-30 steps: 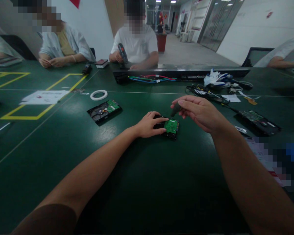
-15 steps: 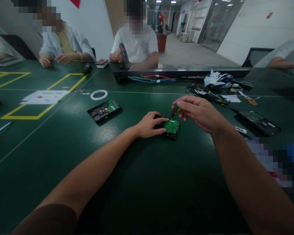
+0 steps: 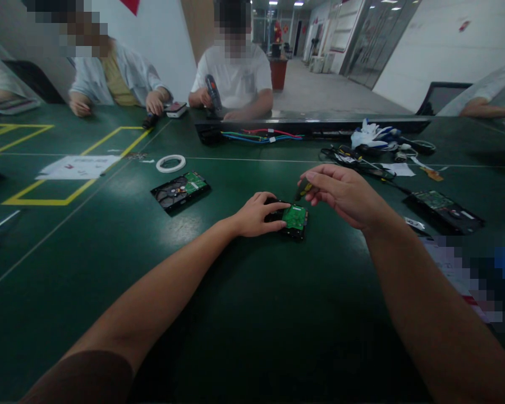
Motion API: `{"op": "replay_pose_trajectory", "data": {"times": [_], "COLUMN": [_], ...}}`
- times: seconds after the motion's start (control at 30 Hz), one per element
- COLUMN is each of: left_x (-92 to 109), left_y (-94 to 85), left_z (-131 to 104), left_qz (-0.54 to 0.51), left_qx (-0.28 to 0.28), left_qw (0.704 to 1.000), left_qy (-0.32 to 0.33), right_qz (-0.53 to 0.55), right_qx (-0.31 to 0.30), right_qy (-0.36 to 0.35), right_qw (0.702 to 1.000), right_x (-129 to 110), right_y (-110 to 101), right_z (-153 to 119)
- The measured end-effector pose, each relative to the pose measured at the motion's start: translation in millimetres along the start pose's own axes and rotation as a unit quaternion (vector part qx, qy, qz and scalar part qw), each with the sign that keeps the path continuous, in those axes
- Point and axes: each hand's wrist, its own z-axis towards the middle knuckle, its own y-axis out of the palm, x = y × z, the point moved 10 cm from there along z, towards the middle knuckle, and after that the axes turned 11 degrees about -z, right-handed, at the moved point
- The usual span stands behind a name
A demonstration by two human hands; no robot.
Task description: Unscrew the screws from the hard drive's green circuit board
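Observation:
A hard drive (image 3: 295, 220) lies flat on the green table, its green circuit board facing up. My left hand (image 3: 258, 216) grips its left part, thumb and fingers reaching over onto the board. Just above the drive's far right corner, my right hand (image 3: 334, 188) is closed around a small screwdriver (image 3: 303, 189) with a dark and yellow handle. The tool points downward towards the board's edge; whether its tip touches a screw cannot be made out. Part of the drive is hidden under my left hand.
A second hard drive (image 3: 180, 192) lies to the left, a third (image 3: 444, 212) to the right. Behind are a white tape roll (image 3: 170, 164), cables (image 3: 349, 157), gloves (image 3: 370, 134) and a long black panel with wires (image 3: 261, 136). A person opposite holds a power drill (image 3: 212, 92).
My hands, the screwdriver and the drive hold nearly the same positions. At the far left, a co-worker's hand has moved onto a dark object on the table.

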Motion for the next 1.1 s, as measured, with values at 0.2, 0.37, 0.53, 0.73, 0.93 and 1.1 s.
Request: {"op": "replay_pose_trajectory", "data": {"times": [0.2, 0.37, 0.53, 0.73, 0.93, 1.1], "left_x": [0.7, 2.3, 2.7, 3.4, 3.1, 3.8], "left_y": [-0.5, -1.3, -1.0, -2.2, -1.4, -1.7], "left_z": [-0.1, -0.3, -0.1, -0.6, 0.0, -0.7], "left_qz": [-0.003, -0.006, -0.005, -0.009, -0.001, 0.001], "left_qx": [0.005, 0.005, -0.004, -0.001, 0.000, 0.002], "left_qw": [1.000, 1.000, 1.000, 1.000, 1.000, 1.000], "left_qy": [0.005, 0.001, -0.004, -0.007, -0.001, 0.000], "right_qz": [0.011, -0.006, -0.025, 0.002, 0.023, 0.037], "right_qx": [-0.001, -0.018, -0.012, -0.002, -0.017, -0.017], "right_qy": [0.002, -0.001, 0.000, 0.005, 0.020, 0.033], "right_qw": [1.000, 1.000, 1.000, 1.000, 0.999, 0.999], "right_x": [0.3, -4.8, -7.2, -3.8, -2.7, 0.5], "right_y": [0.5, 2.7, 0.8, 0.2, 4.8, 5.8], "right_z": [-0.8, -4.3, -4.4, -1.7, -3.1, -2.9]}}
